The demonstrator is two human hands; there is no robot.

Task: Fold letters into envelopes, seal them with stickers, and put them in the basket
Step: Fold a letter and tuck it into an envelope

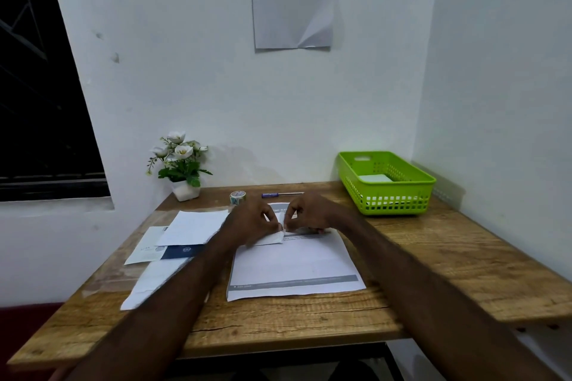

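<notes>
Nearest, below both hands, a stack of letters lies flat on the wooden table. Above its far edge the left hand and the right hand meet, fingertips curled in, both pinching a small folded white paper between them; whether it is a folded letter or an envelope cannot be told. To the left of the left hand lie loose white sheets and a dark blue envelope, partly overlapping.

The risk, as I judge it, is a crooked fold: the paper is held up off the stack rather than pressed flat, so the crease could wander and the piece might then jam going into an envelope. The stack beneath could also slide if a wrist drags across it.

Just beyond the left hand stands a sticker roll, and beyond both hands a pen. Farther left is a small potted plant.

Farthest, to the right of the right hand, sits the green basket, holding at least one white envelope.
</notes>
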